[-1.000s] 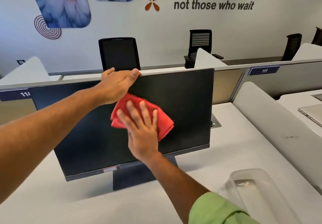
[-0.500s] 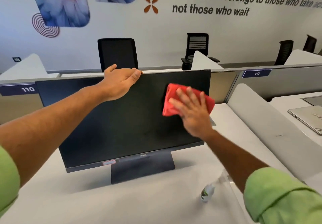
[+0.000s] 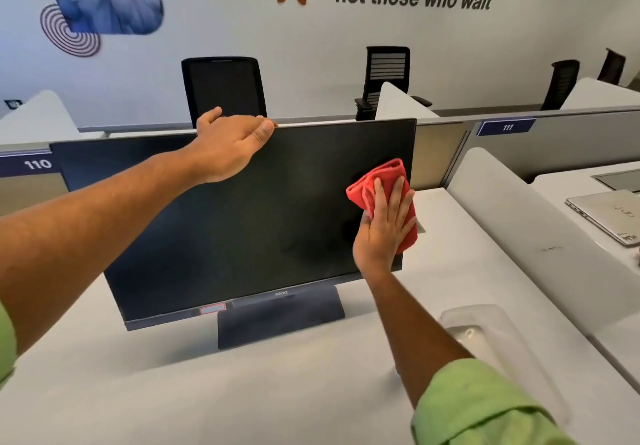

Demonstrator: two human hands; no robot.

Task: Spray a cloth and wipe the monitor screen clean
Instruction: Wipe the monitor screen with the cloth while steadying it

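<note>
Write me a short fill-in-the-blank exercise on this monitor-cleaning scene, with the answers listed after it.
1. The right hand presses a cloth of the colour ____ against the screen.
2. The left hand grips the monitor's ____ edge.
3. The cloth lies near the screen's ____ edge.
4. The desk label behind the monitor on the right reads ____.

Answers: red; top; right; 111
</note>
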